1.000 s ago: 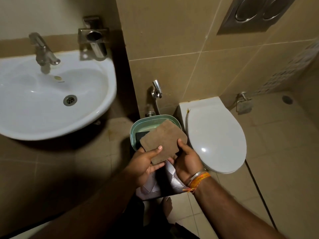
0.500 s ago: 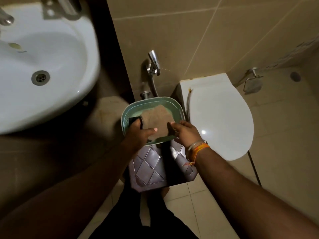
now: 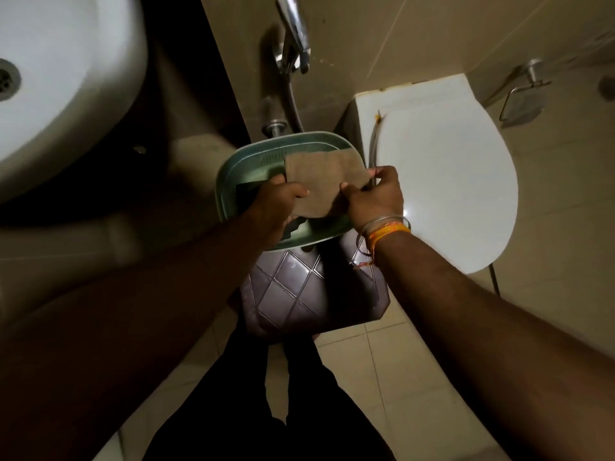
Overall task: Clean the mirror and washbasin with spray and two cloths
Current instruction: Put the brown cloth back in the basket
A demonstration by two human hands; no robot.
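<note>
Brown cloth (image 3: 324, 181) pinched by both hands, left hand (image 3: 278, 202) and right hand (image 3: 374, 197), over green basket (image 3: 233, 181); dark item underneath unclear.

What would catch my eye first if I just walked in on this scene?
Most likely the two hands at the centre: the left hand and right hand each pinch a side of a brown cloth over a green basket, which sits on a dark, diamond-patterned bin. Next, the white toilet lid gleams to the right, and the white washbasin curves in at upper left.
</note>
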